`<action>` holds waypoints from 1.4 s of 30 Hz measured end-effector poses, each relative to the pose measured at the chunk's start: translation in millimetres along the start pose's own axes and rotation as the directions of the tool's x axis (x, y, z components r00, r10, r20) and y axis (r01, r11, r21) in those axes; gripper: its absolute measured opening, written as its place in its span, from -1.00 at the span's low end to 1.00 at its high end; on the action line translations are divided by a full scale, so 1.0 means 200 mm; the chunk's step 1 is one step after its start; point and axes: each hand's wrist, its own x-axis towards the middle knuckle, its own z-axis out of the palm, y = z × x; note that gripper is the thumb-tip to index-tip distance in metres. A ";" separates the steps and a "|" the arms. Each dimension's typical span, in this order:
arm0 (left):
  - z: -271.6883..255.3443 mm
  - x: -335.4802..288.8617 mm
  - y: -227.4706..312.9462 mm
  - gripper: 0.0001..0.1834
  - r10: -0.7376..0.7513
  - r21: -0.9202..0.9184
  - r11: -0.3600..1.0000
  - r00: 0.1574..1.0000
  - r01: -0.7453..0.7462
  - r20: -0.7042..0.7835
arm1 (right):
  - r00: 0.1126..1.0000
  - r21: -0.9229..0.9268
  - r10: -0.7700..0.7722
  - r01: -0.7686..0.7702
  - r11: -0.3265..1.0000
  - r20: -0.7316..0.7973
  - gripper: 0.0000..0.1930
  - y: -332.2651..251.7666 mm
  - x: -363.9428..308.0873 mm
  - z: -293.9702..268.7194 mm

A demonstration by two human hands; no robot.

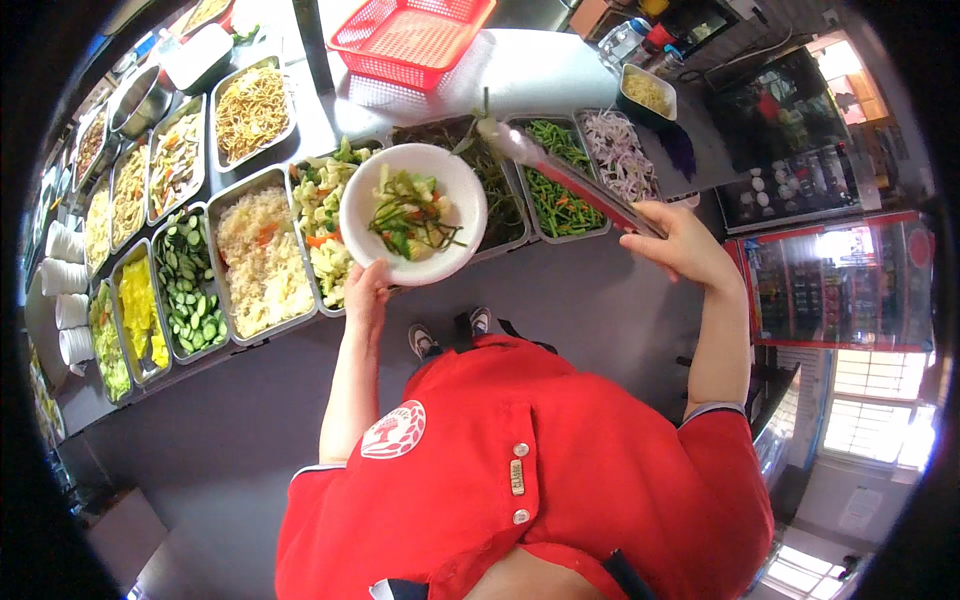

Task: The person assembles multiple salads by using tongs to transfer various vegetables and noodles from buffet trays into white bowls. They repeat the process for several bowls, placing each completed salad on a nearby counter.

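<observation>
My left hand (367, 296) grips the near rim of a white bowl (462, 190), held tilted over the row of food trays. Inside it lie mixed vegetables (412, 218) with dark green strands. With my right hand (682, 240) I hold a pair of tongs (585, 188), their pale tips pointing to the far left above a tray of dark green strands (495, 185). Something thin and dark sticks up at the tips; I cannot make out what it is. Under the tongs is a tray of green beans (562, 195), with sliced onions (620, 155) to its right.
A red plastic basket (410, 45) stands on the metal counter (520, 75) behind the trays. Left of the bowl are trays of cauliflower (325, 215), rice (262, 260) and cucumber (187, 285). Stacked white bowls (70, 310) sit far left. A glass-fronted cabinet (840, 285) stands right.
</observation>
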 end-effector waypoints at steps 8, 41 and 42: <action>0.32 0.00 -0.06 -0.89 -0.066 -0.062 0.995 0.993 0.073 0.100 | 0.998 -0.119 0.020 -0.026 0.993 -0.054 -0.58 0.17 0.10 0.07; 0.87 -0.22 -0.68 -0.78 0.020 -0.133 0.990 0.993 -0.036 -0.120 | 0.967 -0.180 0.063 -0.109 0.978 -0.246 -0.59 1.84 0.71 -0.49; 0.88 -0.20 -0.69 -0.79 0.010 -0.134 0.990 0.989 -0.029 -0.145 | 0.969 -0.144 0.098 -0.133 0.981 -0.225 -0.59 1.83 0.69 -0.53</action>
